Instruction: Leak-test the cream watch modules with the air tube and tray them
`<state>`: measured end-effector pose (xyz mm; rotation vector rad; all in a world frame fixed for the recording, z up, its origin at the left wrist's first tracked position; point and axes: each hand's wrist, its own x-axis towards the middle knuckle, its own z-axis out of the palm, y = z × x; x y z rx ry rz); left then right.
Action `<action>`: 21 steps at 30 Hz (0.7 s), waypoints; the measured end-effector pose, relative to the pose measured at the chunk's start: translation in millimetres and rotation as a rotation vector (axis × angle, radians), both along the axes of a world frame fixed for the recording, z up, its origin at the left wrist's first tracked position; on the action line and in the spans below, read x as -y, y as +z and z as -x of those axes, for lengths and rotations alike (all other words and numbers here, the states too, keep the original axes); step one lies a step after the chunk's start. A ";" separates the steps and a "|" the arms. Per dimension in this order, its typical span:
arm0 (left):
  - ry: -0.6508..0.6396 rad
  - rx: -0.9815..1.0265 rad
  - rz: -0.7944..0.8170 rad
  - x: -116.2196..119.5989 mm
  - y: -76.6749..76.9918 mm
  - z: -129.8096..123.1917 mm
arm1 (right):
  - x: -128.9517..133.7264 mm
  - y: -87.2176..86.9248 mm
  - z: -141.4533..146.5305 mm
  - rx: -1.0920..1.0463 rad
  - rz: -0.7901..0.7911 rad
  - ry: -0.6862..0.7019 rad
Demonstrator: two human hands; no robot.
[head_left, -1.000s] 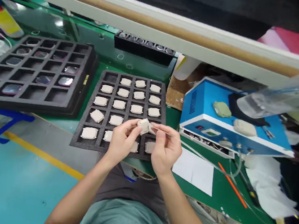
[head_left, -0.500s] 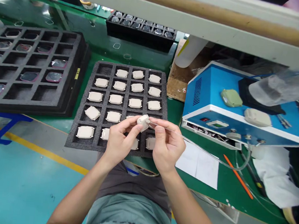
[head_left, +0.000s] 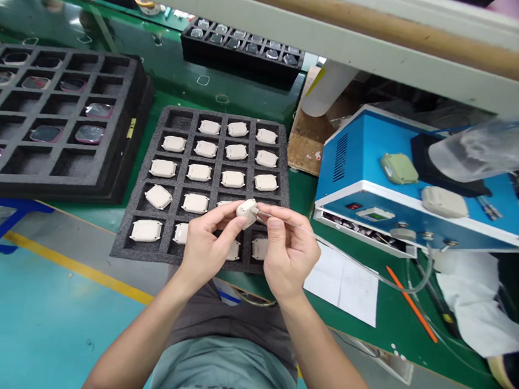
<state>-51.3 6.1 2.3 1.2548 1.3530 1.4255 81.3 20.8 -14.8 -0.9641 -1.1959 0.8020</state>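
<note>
My left hand pinches a cream watch case between thumb and fingers, tilted up above a foam tray. Held in my right hand is the thin end of a clear tube, its tip at the right side of the case. Whether the tip goes into the case or only touches it, I cannot tell. Below both hands lies the grey foam tray, with cream watch cases in most pockets. Its back left pocket holds none. My hands hide some front pockets.
Stacked foam trays with dark glossy parts stand at left. The tube runs to a blue machine at right, with a green case on top. Paper and an orange pen lie before it. A shelf edge crosses overhead.
The whole view has shifted slightly to the left. Both hands keep the same hold on the watch case and the tube.
</note>
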 end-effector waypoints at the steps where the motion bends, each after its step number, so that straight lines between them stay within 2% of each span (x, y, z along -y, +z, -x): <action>1: -0.001 0.000 -0.002 0.1 0.2 -0.2 | 0.1 -0.2 -0.1 -0.005 0.000 0.005; 10: 0.019 -0.064 0.003 -2.2 0.2 3.4 | -5.9 2.6 3.1 -0.066 -0.036 0.039; 18: 0.184 -0.198 0.057 -13.5 -6.4 10.6 | -23.3 4.5 9.4 -0.136 -0.102 0.075; 21: 0.200 -0.195 0.057 -14.7 -4.8 9.5 | -25.2 3.2 10.7 -0.176 -0.118 0.095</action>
